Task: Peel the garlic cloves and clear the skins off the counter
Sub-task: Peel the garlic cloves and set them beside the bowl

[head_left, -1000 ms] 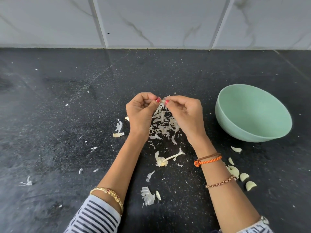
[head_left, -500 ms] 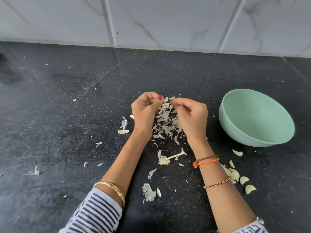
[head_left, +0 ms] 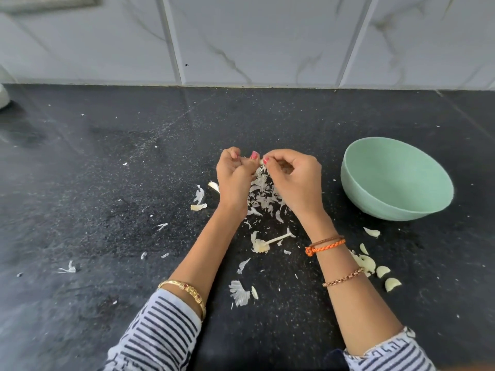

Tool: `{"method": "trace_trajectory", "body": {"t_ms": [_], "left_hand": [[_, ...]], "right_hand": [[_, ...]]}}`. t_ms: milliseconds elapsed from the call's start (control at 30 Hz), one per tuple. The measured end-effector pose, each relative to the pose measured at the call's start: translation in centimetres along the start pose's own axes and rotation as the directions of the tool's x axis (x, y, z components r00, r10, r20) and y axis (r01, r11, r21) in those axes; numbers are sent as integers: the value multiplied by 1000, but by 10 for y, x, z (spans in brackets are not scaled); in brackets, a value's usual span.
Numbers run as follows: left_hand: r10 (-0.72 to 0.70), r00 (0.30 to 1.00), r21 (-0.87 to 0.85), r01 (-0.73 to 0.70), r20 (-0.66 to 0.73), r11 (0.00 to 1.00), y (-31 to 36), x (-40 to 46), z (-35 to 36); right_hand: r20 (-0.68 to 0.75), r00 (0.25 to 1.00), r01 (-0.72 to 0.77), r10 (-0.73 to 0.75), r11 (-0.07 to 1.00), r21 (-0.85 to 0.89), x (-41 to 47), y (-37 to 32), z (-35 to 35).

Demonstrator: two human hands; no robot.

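My left hand (head_left: 233,180) and my right hand (head_left: 297,180) meet above the black counter (head_left: 107,183), both pinching one small garlic clove (head_left: 260,162) between thumbs and fingertips. Only a pale sliver of the clove shows between the nails. Below the hands lies a heap of white garlic skins (head_left: 263,195). A bare garlic stem with its root base (head_left: 263,243) rests nearer me. Several peeled cloves (head_left: 380,271) lie to the right of my right forearm. More loose skins (head_left: 239,291) sit between my forearms.
A pale green bowl (head_left: 396,180) stands tilted at the right, its inside showing nothing. Two skin scraps (head_left: 198,200) lie left of my left wrist, and a small wisp (head_left: 68,269) far left. A marbled tile wall (head_left: 241,38) closes the back.
The camera has tipped up, so more wall shows. Both hands stay together on the clove; the right hand's fingers have uncurled a little and its thumb nail now meets the left thumb.
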State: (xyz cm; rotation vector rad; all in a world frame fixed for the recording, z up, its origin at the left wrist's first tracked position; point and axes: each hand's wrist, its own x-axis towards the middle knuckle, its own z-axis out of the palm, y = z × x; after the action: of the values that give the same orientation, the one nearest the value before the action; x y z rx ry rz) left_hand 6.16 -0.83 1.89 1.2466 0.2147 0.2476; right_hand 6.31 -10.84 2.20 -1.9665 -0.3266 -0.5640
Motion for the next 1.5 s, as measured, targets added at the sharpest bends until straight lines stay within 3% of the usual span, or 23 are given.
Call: {"method": "trace_trajectory", "body": {"t_ms": [100, 167, 267, 333, 400, 467, 533, 600, 867, 967, 1067, 1233, 1400, 1500], "left_hand": [[-229, 972, -93, 223, -53, 970, -1, -7, 7], [-254, 962, -90, 245, -100, 965, -4, -11, 8], [1, 985, 59, 9, -170, 998, -3, -14, 8], [232, 967, 214, -205, -108, 955, -3, -20, 6], [394, 918, 409, -377, 46, 831, -7, -27, 5], [480, 853, 576, -502, 206, 645, -15, -34, 4], [541, 786, 654, -583, 301, 482, -20, -37, 0], [571, 739, 678, -625, 357, 386, -23, -38, -3], [495, 780, 704, -593, 382, 391, -29, -41, -11], [510, 771, 701, -601, 381, 384, -28, -40, -10], [530, 774, 708, -585, 345, 395, -24, -39, -11], [524, 824, 701, -503, 214, 505, -16, -32, -17], [438, 889, 743, -383, 134, 549, -5, -19, -19], [446, 884, 776, -378, 140, 504, -1, -7, -19]], "right_hand": [[3, 974, 218, -228, 928, -302, -13, -3, -1], [3, 939, 313, -344, 852, -421, -21, -5, -6], [-152, 939, 223, -309, 882, -415, -29, -10, -27], [-197, 958, 116, -209, 909, -401, -40, -9, -46], [-195, 979, -25, -62, 909, -416, -58, -6, -64], [-215, 976, -136, 43, 890, -436, -80, -4, -77], [-247, 965, -194, 87, 869, -455, -98, -3, -87], [-292, 950, -240, 107, 850, -470, -111, -2, -92], [-303, 950, -249, 76, 768, -590, -133, 2, -102], [-303, 950, -242, 78, 799, -551, -131, -1, -108], [-280, 951, -241, 134, 886, -395, -121, -13, -108], [-105, 982, -178, 159, 962, -205, -85, -35, -84], [113, 973, -174, 202, 960, -218, -40, -28, -54], [272, 933, -128, 234, 925, -357, -19, -19, -43]]}}
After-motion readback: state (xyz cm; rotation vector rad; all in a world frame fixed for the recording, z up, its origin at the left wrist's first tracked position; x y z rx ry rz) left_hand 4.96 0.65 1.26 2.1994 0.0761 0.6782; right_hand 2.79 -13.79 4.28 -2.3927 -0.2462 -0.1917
